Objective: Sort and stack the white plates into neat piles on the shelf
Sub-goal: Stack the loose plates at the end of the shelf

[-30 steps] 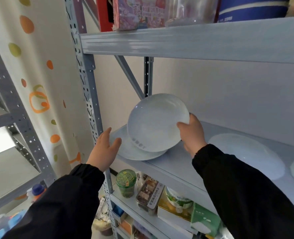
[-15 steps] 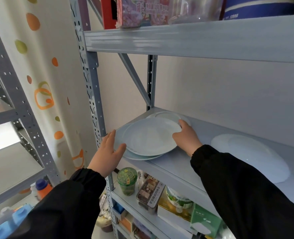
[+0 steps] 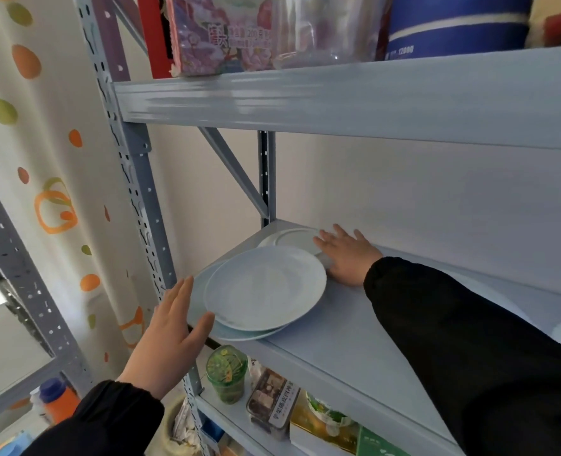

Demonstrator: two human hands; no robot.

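Your left grip (image 3: pixel 170 327) is open, fingers straight, at the front-left rim of the lower plate (image 3: pixel 239 335). Your right grip (image 3: pixel 348 255) is open too, lying flat with fingers spread at the rim of the rear plate (image 3: pixel 289 238). The top plate (image 3: pixel 266 287) lies on the lower one at the shelf's (image 3: pixel 354 340) front-left corner, off-centre toward the back. Nudge it forward with flat fingers until the rims match, and keep the pile off the edge. Being round, the plates have no long axis; all lie flat, hollow upward.
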